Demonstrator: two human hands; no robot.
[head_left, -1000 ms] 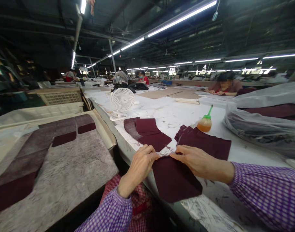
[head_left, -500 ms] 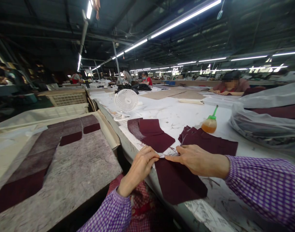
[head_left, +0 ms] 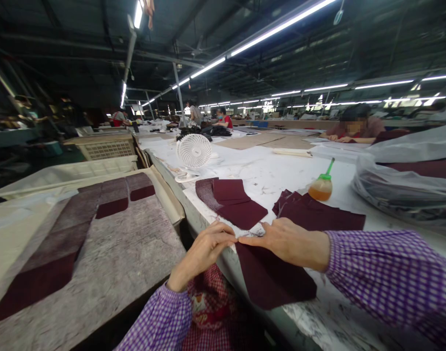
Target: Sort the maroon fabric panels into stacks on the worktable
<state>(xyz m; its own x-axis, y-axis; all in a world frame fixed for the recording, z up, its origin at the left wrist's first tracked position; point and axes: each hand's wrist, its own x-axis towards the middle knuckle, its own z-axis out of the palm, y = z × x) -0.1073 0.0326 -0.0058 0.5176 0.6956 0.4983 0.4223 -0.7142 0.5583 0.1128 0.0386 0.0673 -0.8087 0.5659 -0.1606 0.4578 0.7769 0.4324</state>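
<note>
A dark maroon fabric piece (head_left: 277, 280) lies at the near edge of the white table, its lower end reaching over that edge. My left hand (head_left: 210, 243) pinches its upper left corner between thumb and fingertips. Along the same upper edge, my right hand (head_left: 281, 241) presses down, index finger stretched toward the left fingertips and the other fingers curled on the cloth. Just beyond the hands are several maroon pieces (head_left: 241, 212) laid overlapping. A fanned stack of maroon pieces (head_left: 321, 214) sits behind my right hand.
A glue bottle with a green nozzle (head_left: 320, 187) stands behind the stack. A white fan (head_left: 194, 152) is at the table's left edge. At left, a board (head_left: 135, 258) carries more maroon pieces. Plastic-wrapped material (head_left: 409, 180) lies at right. A co-worker (head_left: 354, 126) leans over the far side.
My right hand has slid left along the fabric's upper edge, its index fingertip now meeting the left fingertips at the corner. The left hand keeps its pinch. The view has shifted slightly.
</note>
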